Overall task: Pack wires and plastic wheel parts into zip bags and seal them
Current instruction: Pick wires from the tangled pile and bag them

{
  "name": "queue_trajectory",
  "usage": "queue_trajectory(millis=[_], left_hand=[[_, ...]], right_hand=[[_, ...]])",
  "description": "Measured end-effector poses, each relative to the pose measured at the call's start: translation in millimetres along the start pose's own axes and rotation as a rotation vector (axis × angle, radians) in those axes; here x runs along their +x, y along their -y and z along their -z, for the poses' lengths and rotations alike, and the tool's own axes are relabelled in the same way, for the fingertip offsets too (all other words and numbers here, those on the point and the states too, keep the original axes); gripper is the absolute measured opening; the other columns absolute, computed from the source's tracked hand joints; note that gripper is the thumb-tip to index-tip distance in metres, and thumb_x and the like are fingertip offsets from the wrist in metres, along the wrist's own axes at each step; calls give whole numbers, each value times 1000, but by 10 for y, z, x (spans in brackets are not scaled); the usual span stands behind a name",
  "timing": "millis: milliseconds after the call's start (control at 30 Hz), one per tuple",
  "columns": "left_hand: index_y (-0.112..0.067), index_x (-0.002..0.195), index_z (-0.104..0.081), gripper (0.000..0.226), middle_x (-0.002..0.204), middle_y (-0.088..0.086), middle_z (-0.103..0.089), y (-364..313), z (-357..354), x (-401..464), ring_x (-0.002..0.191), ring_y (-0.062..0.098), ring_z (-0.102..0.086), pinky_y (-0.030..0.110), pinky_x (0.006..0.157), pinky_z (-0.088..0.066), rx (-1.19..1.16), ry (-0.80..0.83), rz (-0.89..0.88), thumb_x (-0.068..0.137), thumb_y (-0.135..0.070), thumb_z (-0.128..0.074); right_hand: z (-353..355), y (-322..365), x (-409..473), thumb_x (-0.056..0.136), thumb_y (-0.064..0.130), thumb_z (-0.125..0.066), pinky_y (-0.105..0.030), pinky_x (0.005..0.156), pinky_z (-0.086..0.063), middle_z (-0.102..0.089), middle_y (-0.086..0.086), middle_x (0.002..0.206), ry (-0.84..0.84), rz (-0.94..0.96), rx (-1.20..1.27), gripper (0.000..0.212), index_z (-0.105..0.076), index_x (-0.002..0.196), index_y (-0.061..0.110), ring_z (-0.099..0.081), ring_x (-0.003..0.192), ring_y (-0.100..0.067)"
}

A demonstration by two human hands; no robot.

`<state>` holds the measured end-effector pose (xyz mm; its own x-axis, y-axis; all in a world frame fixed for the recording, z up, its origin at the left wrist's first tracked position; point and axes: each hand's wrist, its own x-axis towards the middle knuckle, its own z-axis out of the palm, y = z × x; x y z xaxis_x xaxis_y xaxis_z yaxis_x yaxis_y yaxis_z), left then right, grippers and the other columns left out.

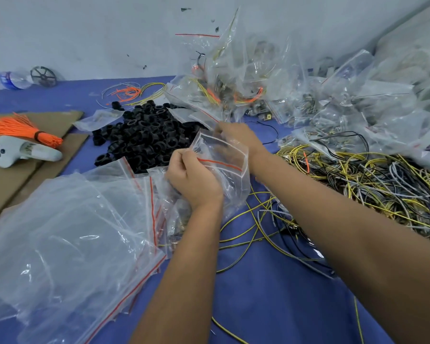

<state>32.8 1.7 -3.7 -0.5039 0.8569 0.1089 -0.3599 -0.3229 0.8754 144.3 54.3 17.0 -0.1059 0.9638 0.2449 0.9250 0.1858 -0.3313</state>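
While both hands pinch the bag point(224, 165) mouth, left hand point(193, 175) near side, right hand point(236, 139) far side, it gapes. Holding the lips well apart should ease loading wheels point(144, 137) lying just left.

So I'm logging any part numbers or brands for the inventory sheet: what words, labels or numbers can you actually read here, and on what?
None can be read.
Plastic bottle, far left: blue label, print too blurred to read.
White controller on the cardboard: buttons only, no legible marking.
Zip bag held by left hand and right hand: only a red seal stripe, no print.
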Motion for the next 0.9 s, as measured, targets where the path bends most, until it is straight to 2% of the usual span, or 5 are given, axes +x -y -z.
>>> queue_trajectory(millis=[100, 300, 500, 700, 900], left_hand=[[-16, 61, -43, 23, 58, -3, -35, 19, -33, -48, 56, 7, -31, 23, 51, -27, 32, 203, -6, 82, -9, -50], [-21, 57, -45, 31, 58, 3, -35, 51, -63, -157, 53, 19, -30, 41, 55, -20, 15, 559, 180, 86, -13, -53], [-4, 68, -46, 26, 67, 12, -40, 51, -95, -199, 64, 24, -37, 37, 61, -31, 173, 556, 79, 94, -5, -52], [-10, 72, -44, 30, 72, 1, -43, -127, -159, -368, 69, 13, -39, 28, 64, -34, 307, 553, -346, 98, -2, -54], [-4, 74, -49, 24, 79, 6, -49, -219, -178, -448, 81, 20, -42, 31, 76, -34, 360, 625, -690, 98, -5, -53]], right_hand=[[200, -180, -158, 90, 21, -68, -39, 81, -51, -72, -12, 91, -140, -211, 168, 18, -72, 100, 5, -64, 89, -29], [536, -430, -505, 89, 7, -72, -20, 77, -53, -73, -18, 106, -221, -256, 213, 24, -72, 112, 2, -68, 94, -28], [931, -358, -854, 80, 14, -84, -28, 55, -56, -75, -7, 75, -449, -224, 574, 16, -76, 93, 9, -71, 65, -17], [1106, -179, -1085, 82, 0, -78, -40, 62, -61, -76, -11, 73, 139, -128, 516, 10, -76, 90, 6, -73, 62, -24], [970, -177, -1132, 89, -17, -60, -46, 97, -55, -72, -26, 114, 329, -29, 831, 32, -70, 116, -3, -65, 99, -27]])
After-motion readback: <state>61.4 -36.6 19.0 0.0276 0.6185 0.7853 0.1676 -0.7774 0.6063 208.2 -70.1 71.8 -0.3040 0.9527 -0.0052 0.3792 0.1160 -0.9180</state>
